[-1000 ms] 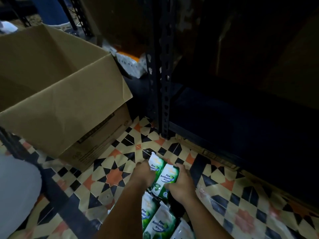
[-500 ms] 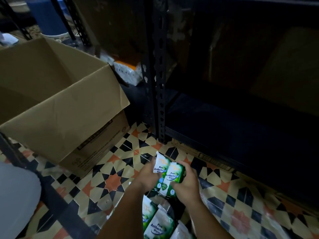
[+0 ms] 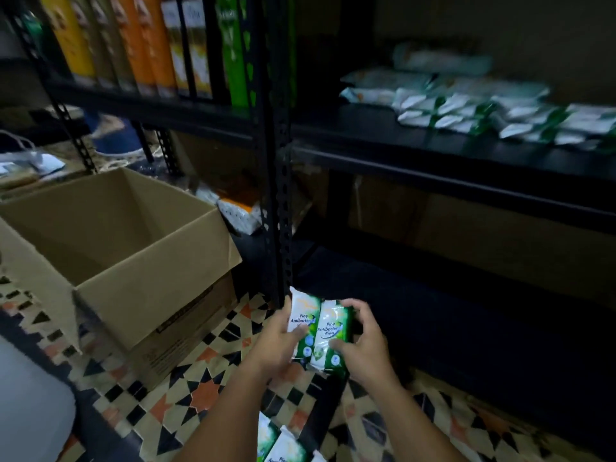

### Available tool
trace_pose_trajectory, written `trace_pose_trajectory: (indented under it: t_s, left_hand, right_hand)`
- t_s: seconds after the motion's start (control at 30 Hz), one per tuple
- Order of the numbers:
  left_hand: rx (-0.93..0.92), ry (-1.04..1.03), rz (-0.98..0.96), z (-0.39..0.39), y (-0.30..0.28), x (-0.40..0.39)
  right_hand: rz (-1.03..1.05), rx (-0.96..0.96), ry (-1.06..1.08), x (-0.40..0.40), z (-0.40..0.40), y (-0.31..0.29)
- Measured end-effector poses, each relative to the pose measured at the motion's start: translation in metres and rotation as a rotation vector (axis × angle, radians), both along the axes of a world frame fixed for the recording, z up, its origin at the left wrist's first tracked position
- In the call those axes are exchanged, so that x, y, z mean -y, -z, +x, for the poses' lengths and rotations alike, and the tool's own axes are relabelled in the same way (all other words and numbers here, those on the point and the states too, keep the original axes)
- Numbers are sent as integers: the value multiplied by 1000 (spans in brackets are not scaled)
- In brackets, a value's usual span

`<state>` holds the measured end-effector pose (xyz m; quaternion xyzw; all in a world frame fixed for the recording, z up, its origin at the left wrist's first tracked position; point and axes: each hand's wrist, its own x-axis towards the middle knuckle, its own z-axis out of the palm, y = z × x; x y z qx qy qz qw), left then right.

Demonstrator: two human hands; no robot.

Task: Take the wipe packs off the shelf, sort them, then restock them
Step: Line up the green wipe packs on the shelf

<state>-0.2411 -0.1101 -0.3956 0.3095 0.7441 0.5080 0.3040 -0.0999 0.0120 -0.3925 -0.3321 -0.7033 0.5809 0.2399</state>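
Observation:
I hold two green-and-white pine antibacterial wipe packs (image 3: pixel 320 328) side by side, upright, above the tiled floor in front of the black shelf unit (image 3: pixel 280 181). My left hand (image 3: pixel 280 341) grips the left pack along its left edge. My right hand (image 3: pixel 363 341) grips the right pack, fingers curled over its top and thumb on its front. More of the same packs (image 3: pixel 283 443) lie on the floor at the bottom edge. On the middle shelf (image 3: pixel 416 151) at the upper right lie several wipe packs (image 3: pixel 466 108), blurred.
An open, empty cardboard box (image 3: pixel 133 258) stands on the patterned floor at the left. Tall orange, yellow and green boxes (image 3: pixel 146 45) fill the upper left shelf. The dark bottom shelf (image 3: pixel 450 311) lies behind my hands. A white rounded object (image 3: pixel 30 405) sits at the lower left.
Both hands have lifted the two packs up off the floor pile, toward the shelf unit. My view has tilted upward, so the middle shelf with its packs has come into sight.

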Motion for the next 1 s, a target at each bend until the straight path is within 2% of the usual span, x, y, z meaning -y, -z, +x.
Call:
trace_pose_trajectory:
  t_s: [0.1,0.33,0.47,0.6,0.67,0.8,0.9,1.0]
  left_hand:
    - [-142,1,120,7,-45,-6]
    - [-311,-49,334,29,-152,-30]
    - [-453,-102,361,24,-211,-44]
    - [-555,-213,528,19,-267,-56]
    - [-609,-283,628,12,-285,-64]
    - [-726,-337,660,-3,-314,-90]
    - [-756,-342,639,-19,-331,-115]
    - [-750,-345,548,-36,-341,-145]
  right_hand:
    - [68,-60,34,-9,8,-47]
    - [113,-292,107,-23,16,-158]
    - [247,-398,106,-29,13,-224]
    - [348,-467,89,-40,2,-281]
    - [384,-461,84,-48,-7,-304]
    - [410,-400,71,-70,-23,-336]
    - [409,-369,97,-97,-44,-352]
    - [531,-236,133,-127,-73,-355]
